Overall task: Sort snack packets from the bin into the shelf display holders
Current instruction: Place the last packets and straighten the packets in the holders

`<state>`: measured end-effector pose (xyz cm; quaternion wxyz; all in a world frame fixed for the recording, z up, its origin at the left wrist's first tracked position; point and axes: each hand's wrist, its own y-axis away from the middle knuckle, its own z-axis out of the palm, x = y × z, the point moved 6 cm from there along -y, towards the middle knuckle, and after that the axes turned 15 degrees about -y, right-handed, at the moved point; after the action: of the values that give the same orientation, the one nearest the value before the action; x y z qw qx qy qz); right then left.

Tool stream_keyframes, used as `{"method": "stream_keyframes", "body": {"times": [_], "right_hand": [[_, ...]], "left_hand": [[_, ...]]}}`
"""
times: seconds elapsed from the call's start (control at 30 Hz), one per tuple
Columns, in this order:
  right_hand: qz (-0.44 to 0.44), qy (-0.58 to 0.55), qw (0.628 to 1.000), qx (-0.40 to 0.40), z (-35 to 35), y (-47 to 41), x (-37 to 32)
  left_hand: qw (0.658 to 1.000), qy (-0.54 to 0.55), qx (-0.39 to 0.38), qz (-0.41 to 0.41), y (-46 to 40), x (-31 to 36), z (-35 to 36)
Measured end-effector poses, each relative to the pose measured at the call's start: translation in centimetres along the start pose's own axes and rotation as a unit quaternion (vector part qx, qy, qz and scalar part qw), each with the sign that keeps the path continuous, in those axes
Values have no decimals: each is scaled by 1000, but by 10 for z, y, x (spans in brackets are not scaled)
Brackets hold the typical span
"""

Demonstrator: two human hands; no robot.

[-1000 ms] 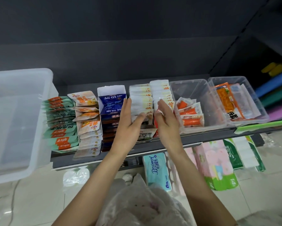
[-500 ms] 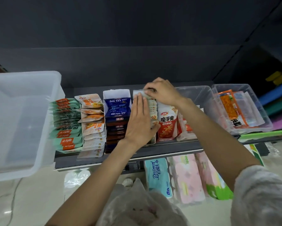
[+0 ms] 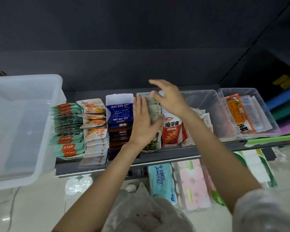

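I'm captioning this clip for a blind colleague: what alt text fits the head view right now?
A person's left hand lies flat on a row of pale packets on a shelf, while the right hand hovers open above the row's far end. Other packet rows flank it, and a clear bin stands at the left.

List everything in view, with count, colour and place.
plastic bin: one, translucent white, left end of shelf
teal packets: one row, teal and orange, beside the bin
pale packets: one row, white and orange
blue packets: one row, dark blue, in a white holder
white packets: one row, under the hands
red packet: one, upright, front of its row
clear tubs: two, right end of shelf
tissue packs: several, pastel, below the shelf
left hand: flat on white packets
right hand: open above them
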<state>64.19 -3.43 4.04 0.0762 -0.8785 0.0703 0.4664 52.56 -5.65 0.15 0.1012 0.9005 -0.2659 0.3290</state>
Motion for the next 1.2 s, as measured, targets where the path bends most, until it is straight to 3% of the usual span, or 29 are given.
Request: {"method": "stream_keyframes", "body": {"times": [0.07,0.1,0.2,0.67,0.83,1.0,1.1,1.2], "right_hand": [[63,-270,955,102,-4,41,6],[97,-339,928,124,2,59,10],[144,-394,900,119,26,80,15],[146,-310,939,22,48,53,5],[131,-301,943,51,42,52,5],[38,-279,953,111,20,61,-7],[-53,-141,974,168,0,80,-8],[-140,73,976,152,9,96,-7]], "left_hand": [[993,107,20,-44,3,-3,-4],[988,142,25,-61,4,-5,-5],[979,183,26,-81,3,-6,-5],[981,178,16,-81,2,-4,-3],[986,149,2,-79,1,0,-4],[993,113,22,-24,11,11,-31],[997,35,58,37,23,9,-60],[986,-118,92,72,30,-6,-71]]}}
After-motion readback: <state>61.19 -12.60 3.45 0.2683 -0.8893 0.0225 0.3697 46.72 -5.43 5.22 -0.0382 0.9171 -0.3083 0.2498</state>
